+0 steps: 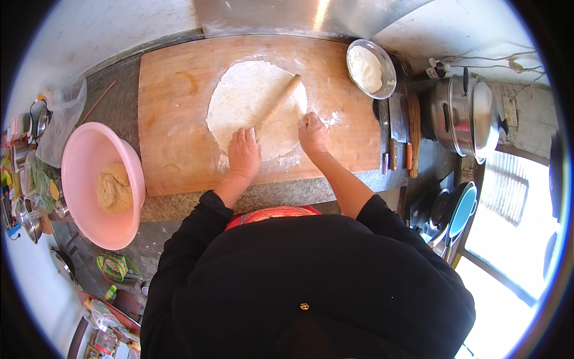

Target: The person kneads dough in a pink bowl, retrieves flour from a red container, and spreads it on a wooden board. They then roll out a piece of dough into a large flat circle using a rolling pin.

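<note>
A large round sheet of floured dough lies on a wooden board. Across its right half rests a wooden rolling pin, slanting from far right to near left. My left hand is palm down over the dough's near edge, fingertips by the pin's near end; whether they grip the pin is unclear. At the dough's right edge is my right hand, fingers curled. I cannot tell whether it pinches dough or flour. Loose flour dusts the board beside it.
A pink basin with a lump of dough stands at the left. At the far right are a bowl of flour, a cleaver, a straw whisk brush and a lidded steel pot. A thin stick lies behind the basin.
</note>
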Demonstrator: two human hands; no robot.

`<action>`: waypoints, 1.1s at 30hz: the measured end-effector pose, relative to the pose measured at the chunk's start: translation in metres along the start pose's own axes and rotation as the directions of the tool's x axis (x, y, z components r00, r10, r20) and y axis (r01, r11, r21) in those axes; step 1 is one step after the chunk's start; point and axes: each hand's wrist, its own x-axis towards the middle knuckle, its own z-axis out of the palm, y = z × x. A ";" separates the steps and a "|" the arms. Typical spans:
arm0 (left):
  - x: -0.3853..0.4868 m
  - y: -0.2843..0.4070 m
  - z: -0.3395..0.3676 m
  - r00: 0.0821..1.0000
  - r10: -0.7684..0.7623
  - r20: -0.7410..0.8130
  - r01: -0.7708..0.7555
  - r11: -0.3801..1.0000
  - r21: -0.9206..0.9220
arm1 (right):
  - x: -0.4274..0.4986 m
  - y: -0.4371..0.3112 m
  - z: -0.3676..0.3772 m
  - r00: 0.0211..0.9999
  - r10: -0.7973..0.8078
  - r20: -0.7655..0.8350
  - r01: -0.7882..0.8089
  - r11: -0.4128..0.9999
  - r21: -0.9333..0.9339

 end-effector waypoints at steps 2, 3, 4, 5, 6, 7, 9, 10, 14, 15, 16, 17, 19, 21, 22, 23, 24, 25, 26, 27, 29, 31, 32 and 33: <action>-0.004 -0.002 -0.001 0.998 -0.003 -0.066 -0.002 0.997 -0.081 | 0.006 -0.008 -0.003 0.983 0.113 0.143 -0.140 0.972 0.189; -0.007 -0.002 -0.002 0.990 -0.005 -0.141 -0.015 0.990 -0.140 | 0.009 -0.019 -0.007 0.950 0.196 0.241 -0.287 0.853 0.437; -0.008 0.000 -0.006 0.977 -0.010 -0.213 -0.033 0.980 -0.197 | 0.013 -0.036 -0.011 0.901 0.244 0.358 -0.426 0.649 0.630; -0.010 0.001 -0.010 0.964 0.060 -0.259 -0.094 0.988 -0.122 | 0.017 -0.053 -0.014 0.841 0.251 0.480 -0.542 0.383 0.748; -0.008 0.008 -0.021 0.945 0.135 -0.297 -0.155 0.987 -0.044 | 0.022 -0.067 -0.017 0.887 0.130 0.443 -0.457 0.379 0.805; -0.005 0.015 -0.030 0.921 0.211 -0.329 -0.211 0.977 0.036 | 0.027 -0.080 -0.019 0.919 0.009 0.395 -0.371 0.362 0.855; -0.002 0.017 -0.028 0.941 0.264 -0.213 -0.246 0.963 0.109 | 0.041 -0.087 -0.017 0.930 -0.308 0.202 0.049 0.648 0.760; 0.003 0.009 -0.015 0.956 0.249 -0.153 -0.233 0.965 0.117 | 0.050 -0.084 -0.013 0.841 -0.522 0.143 0.407 0.785 0.467; 0.015 -0.014 -0.010 0.981 0.185 0.052 -0.189 0.976 0.111 | 0.055 -0.061 -0.008 0.575 -0.745 0.338 0.812 0.569 -0.129; 0.012 -0.020 -0.016 0.972 0.228 0.055 -0.233 0.964 0.128 | 0.050 -0.057 -0.009 0.553 -0.750 0.363 0.828 0.543 -0.140; 0.008 -0.026 -0.027 0.961 0.269 0.058 -0.274 0.950 0.149 | 0.043 -0.054 -0.008 0.548 -0.749 0.373 0.833 0.531 -0.157; 0.004 -0.030 -0.034 0.949 0.310 0.062 -0.316 0.934 0.169 | 0.032 -0.051 -0.005 0.544 -0.747 0.384 0.836 0.520 -0.174; -0.010 -0.040 -0.033 0.931 0.354 0.092 -0.363 0.924 0.122 | 0.008 -0.043 0.004 0.521 -0.750 0.407 0.849 0.507 -0.152; -0.021 -0.041 -0.026 0.913 0.402 0.072 -0.407 0.907 0.103 | -0.019 -0.030 0.001 0.579 -0.760 0.294 0.800 0.600 -0.025; -0.025 -0.032 -0.020 0.901 0.431 0.037 -0.433 0.895 0.108 | -0.029 -0.027 0.003 0.590 -0.776 0.224 0.799 0.601 -0.023; -0.027 -0.024 -0.014 0.887 0.461 0.003 -0.458 0.882 0.113 | -0.036 -0.022 0.006 0.598 -0.786 0.153 0.798 0.603 -0.020; -0.029 -0.017 -0.008 0.894 0.449 -0.015 -0.445 0.890 0.100 | -0.044 -0.018 0.008 0.604 -0.792 0.084 0.796 0.605 -0.023; -0.030 -0.009 -0.003 0.899 0.437 -0.032 -0.433 0.897 0.087 | -0.051 -0.015 0.009 0.611 -0.788 0.076 0.791 0.611 -0.030; -0.032 -0.003 0.000 0.904 0.426 -0.050 -0.422 0.904 0.074 | -0.058 -0.012 0.010 0.617 -0.784 0.068 0.787 0.616 -0.038; -0.033 0.002 0.000 0.907 0.418 -0.047 -0.415 0.908 0.055 | -0.064 -0.007 0.010 0.623 -0.780 0.061 0.782 0.621 -0.048; -0.036 0.010 -0.001 0.915 0.402 -0.039 -0.401 0.916 0.019 | -0.074 0.004 0.007 0.620 -0.781 0.077 0.785 0.617 -0.055; -0.040 0.014 -0.003 0.913 0.409 -0.017 -0.409 0.913 -0.007 | -0.087 0.009 0.002 0.626 -0.772 0.112 0.780 0.621 -0.077; -0.041 0.015 -0.004 0.911 0.413 -0.006 -0.413 0.910 -0.021 | -0.094 0.018 0.002 0.631 -0.754 0.183 0.775 0.624 -0.097; -0.042 0.015 -0.004 0.917 0.399 0.024 -0.398 0.916 -0.043 | -0.099 0.019 -0.001 0.637 -0.739 0.221 0.768 0.631 -0.107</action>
